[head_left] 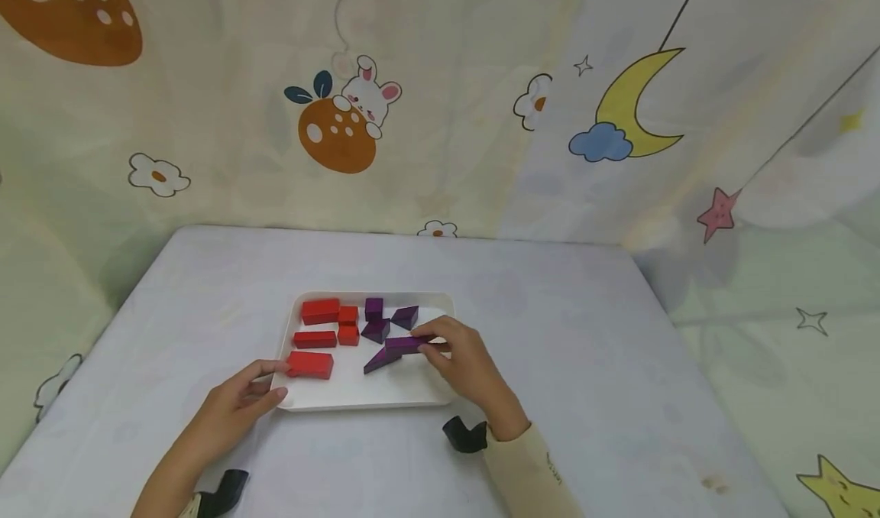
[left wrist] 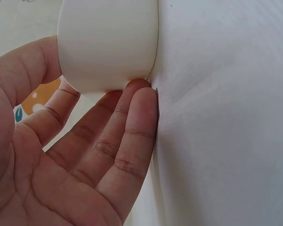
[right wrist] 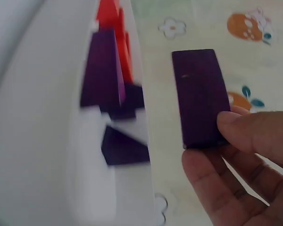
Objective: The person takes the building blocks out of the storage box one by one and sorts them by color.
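A white tray (head_left: 367, 409) sits on the table with red blocks on its left side and purple blocks on its right. My left hand (head_left: 237, 403) holds the tray by its near left corner; up close, the left wrist view shows the fingers (left wrist: 139, 127) against the tray's outer wall (left wrist: 108, 42). Between thumb and fingers, my right hand (head_left: 464, 357) pinches a flat purple rectangular block (right wrist: 201, 99) by one end, above the tray's right part. Below it lies a purple wedge-shaped block (head_left: 380, 360). The red block (head_left: 309, 365) nearest me is by the left fingertips.
At the tray's back are a small purple block (head_left: 373, 309) and two angled purple blocks, one to the right (head_left: 405, 317). Several more red blocks (head_left: 320, 312) stand in rows. A patterned cloth (head_left: 447, 121) hangs behind the white table (head_left: 605, 350).
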`<control>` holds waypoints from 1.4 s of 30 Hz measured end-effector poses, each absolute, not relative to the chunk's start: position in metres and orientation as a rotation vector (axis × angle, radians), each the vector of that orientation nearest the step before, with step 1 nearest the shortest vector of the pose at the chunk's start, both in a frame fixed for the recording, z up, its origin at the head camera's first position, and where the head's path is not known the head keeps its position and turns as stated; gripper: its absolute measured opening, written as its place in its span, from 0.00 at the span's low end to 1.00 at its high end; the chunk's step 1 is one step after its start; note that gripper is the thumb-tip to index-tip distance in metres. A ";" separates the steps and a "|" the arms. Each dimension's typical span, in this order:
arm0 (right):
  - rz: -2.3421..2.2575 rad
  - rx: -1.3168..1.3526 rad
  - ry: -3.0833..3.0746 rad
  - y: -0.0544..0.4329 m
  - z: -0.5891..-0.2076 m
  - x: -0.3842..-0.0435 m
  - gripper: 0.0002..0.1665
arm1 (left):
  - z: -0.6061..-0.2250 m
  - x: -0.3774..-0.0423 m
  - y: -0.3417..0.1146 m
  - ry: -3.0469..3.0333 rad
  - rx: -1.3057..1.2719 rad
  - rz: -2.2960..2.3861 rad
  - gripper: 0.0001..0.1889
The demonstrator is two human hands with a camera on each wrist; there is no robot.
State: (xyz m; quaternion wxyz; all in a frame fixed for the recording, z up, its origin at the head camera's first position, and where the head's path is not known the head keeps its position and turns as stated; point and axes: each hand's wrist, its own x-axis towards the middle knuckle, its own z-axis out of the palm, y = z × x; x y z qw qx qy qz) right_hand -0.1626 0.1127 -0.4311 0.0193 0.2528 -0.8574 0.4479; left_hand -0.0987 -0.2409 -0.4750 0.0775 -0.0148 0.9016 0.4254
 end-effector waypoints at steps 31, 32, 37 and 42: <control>1.000 0.379 -2.923 0.213 -0.465 -0.243 0.16 | -0.474 -0.096 -0.241 2.684 -0.008 1.341 0.24; 1.006 0.366 -2.931 0.213 -0.465 -0.243 0.18 | -0.474 -0.096 -0.241 2.683 -0.008 1.341 0.24; 1.009 0.393 -2.891 0.206 -0.454 -0.233 0.23 | -0.473 -0.096 -0.241 2.704 0.003 1.320 0.23; 1.027 0.512 -2.783 0.179 -0.441 -0.215 0.23 | -0.474 -0.096 -0.242 2.713 0.018 1.314 0.23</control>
